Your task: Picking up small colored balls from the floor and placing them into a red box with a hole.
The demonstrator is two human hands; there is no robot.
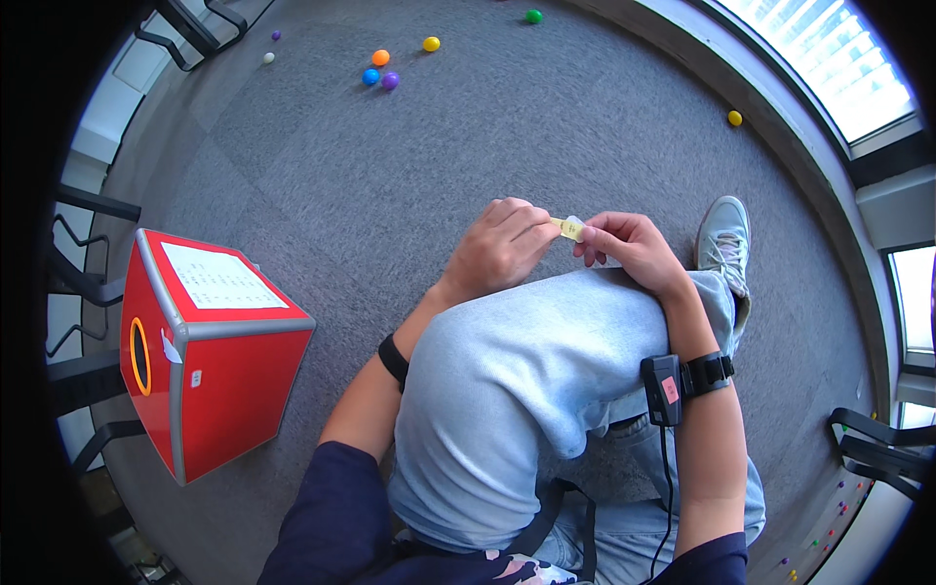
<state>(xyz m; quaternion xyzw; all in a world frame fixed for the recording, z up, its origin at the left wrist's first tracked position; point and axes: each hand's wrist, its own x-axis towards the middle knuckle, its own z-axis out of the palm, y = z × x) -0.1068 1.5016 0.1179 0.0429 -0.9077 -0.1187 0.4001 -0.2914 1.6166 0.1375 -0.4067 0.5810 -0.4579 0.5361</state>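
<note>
The left hand (499, 246) pinches one end of a small yellow packet (571, 230) while the right hand (634, 249) grips its other end between thumb and fingers, so the packet sits between the two hands, just beyond the bent knee in pale jeans (526, 341). To the left on the grey carpet (312, 166) stands a red box (239, 380) with silver edges and a sheet of paper (222, 276) on top. Farther off, an orange ball (380, 58) lies near a blue ball (370, 76) and a purple ball (390, 81).
</note>
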